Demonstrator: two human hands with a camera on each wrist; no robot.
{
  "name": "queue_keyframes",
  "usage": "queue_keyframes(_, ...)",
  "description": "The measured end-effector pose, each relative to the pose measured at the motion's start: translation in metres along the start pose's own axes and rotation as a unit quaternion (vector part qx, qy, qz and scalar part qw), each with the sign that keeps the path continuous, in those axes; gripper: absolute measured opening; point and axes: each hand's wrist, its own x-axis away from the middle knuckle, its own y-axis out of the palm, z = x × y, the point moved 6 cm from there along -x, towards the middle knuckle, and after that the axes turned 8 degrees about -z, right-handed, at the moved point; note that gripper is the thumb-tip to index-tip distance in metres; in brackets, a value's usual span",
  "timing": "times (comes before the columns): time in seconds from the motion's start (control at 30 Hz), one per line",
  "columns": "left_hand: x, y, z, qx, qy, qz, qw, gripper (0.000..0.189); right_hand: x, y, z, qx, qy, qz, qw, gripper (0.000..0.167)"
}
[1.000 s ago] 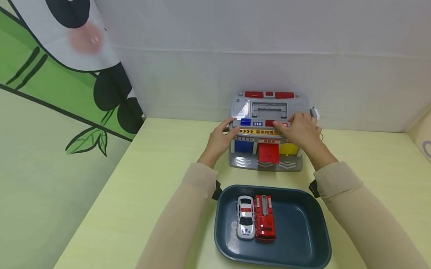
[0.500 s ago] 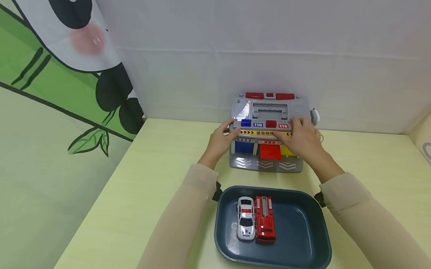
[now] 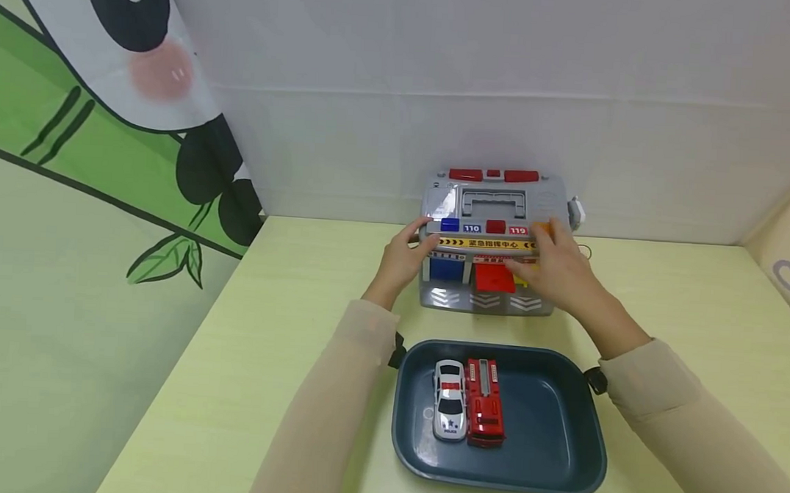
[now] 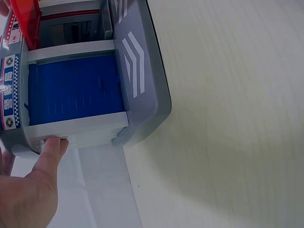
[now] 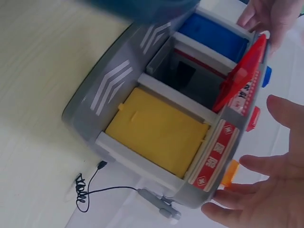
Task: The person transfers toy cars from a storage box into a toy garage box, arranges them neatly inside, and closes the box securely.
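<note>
A grey toy emergency station [image 3: 492,207] stands at the table's back edge, with a blue door [image 3: 447,269], a red door [image 3: 496,277] and a yellow door [image 5: 156,130]. Blue and yellow lie closed over their bays, while the red one sticks out, swung open. My left hand [image 3: 401,261] holds the station's left end, its thumb against the side wall in the left wrist view. At the right end, fingertips of my right hand [image 3: 562,272] touch an orange button [image 5: 230,172]; the thumb is spread apart. A red button [image 3: 496,227] and a blue button [image 3: 450,224] sit to its left.
In front of the station lies a dark blue tray [image 3: 557,481] with a white police car [image 3: 450,407] and a red fire truck [image 3: 486,408] side by side. A key on a coiled black cord [image 5: 114,187] hangs by the station's right end. A white sheet [image 3: 374,128] rises behind.
My right hand has moved right, from the red button to the orange one. The red door has swung further up. My left hand has stayed on the station's left end.
</note>
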Motion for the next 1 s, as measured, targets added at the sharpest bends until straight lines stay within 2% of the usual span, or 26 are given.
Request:
queue_keyframes(0.23,0.0,-0.001,0.0,0.004,-0.002,0.001,1.0,0.05,0.018,0.003,-0.008,0.011,0.003,-0.056,0.9984,0.074)
queue_keyframes(0.47,-0.001,-0.001,0.0,0.004,0.0,0.001,1.0,0.05,0.039,0.009,-0.02,0.025,-0.021,-0.101,0.9944,0.069)
queue_keyframes(0.63,-0.002,-0.001,0.0,0.001,0.004,0.002,1.0,0.049,0.052,0.014,-0.024,0.008,-0.046,-0.124,0.9912,0.067)
queue_keyframes(0.73,-0.002,-0.001,0.0,0.002,0.007,0.002,1.0,0.049,0.058,0.017,-0.025,-0.003,-0.047,-0.14,0.989,0.067)
queue_keyframes(1.0,-0.004,0.0,-0.001,0.0,0.014,-0.001,0.9999,0.049,0.072,0.03,-0.024,0.012,-0.039,-0.197,0.9796,0.06)
